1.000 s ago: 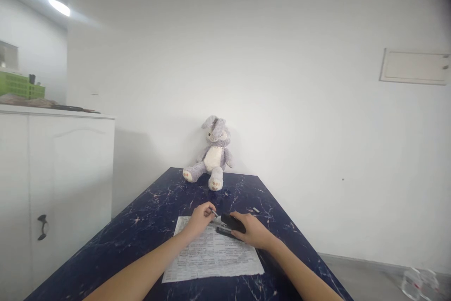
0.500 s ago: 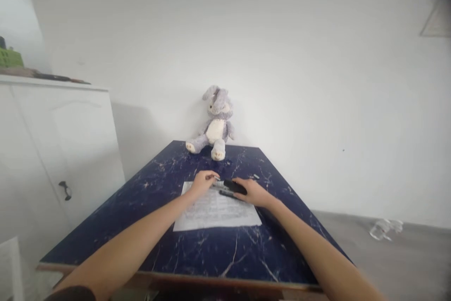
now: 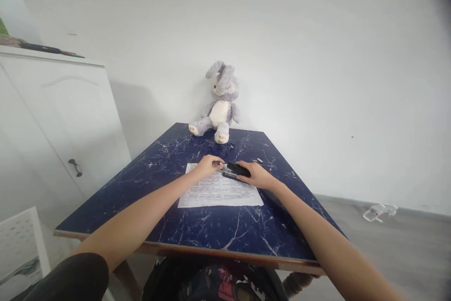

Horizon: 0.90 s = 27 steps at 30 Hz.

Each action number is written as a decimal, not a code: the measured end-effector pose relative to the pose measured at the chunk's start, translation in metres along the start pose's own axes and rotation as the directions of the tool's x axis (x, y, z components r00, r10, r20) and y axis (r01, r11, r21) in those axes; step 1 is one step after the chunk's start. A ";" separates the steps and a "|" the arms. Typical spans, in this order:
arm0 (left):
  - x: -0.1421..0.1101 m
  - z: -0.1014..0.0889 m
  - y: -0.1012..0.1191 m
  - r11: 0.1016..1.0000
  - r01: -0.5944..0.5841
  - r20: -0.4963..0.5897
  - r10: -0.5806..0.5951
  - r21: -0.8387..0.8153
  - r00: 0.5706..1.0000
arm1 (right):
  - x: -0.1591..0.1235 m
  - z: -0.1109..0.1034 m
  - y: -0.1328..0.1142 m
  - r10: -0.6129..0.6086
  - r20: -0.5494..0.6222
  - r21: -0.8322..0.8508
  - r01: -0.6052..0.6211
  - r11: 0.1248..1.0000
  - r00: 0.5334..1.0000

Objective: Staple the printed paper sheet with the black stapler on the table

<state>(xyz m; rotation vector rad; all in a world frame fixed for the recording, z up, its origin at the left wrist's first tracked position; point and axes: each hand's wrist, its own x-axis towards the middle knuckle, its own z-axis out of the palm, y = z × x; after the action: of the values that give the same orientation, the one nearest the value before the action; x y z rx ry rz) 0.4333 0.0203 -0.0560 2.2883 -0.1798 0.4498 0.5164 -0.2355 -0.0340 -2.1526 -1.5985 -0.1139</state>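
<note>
While grasping the stapler in the right hand near the paper's far edge — long axis crosswise, gaping leftward — apparently pinching a small piece beside its mouth with the left hand.

stapler partly hidden by right fingers, print on paper too small to read, cabinet cut off left

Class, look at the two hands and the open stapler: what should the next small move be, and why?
Perhaps the left hand should ease the small strip it seems to pinch towards the open stapler: the right hand holds it with its top raised, and the left hand is close beside its open end.
</note>
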 end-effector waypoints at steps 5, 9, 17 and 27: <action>-0.001 0.006 0.004 0.994 -0.061 0.038 0.058 0.091 0.998 | 0.000 -0.001 0.000 -0.007 0.004 0.001 0.007 1.000 1.000; -0.002 0.008 0.004 0.989 -0.075 0.069 0.066 0.131 0.995 | 0.000 -0.002 -0.002 0.001 0.013 0.001 -0.001 1.000 1.000; -0.004 0.006 0.000 0.992 -0.081 0.030 0.079 0.097 0.996 | -0.001 -0.003 -0.002 0.003 0.003 0.000 -0.003 1.000 1.000; -0.002 -0.031 -0.008 0.984 -0.056 0.256 0.098 -0.167 0.962 | -0.001 -0.001 0.003 0.039 -0.013 0.019 -0.039 0.999 0.999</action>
<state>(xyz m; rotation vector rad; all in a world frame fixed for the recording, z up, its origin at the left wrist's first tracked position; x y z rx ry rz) 0.4256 0.0481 -0.0427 2.1824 -0.4242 0.1608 0.5191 -0.2374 -0.0339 -2.1633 -1.5439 -0.1002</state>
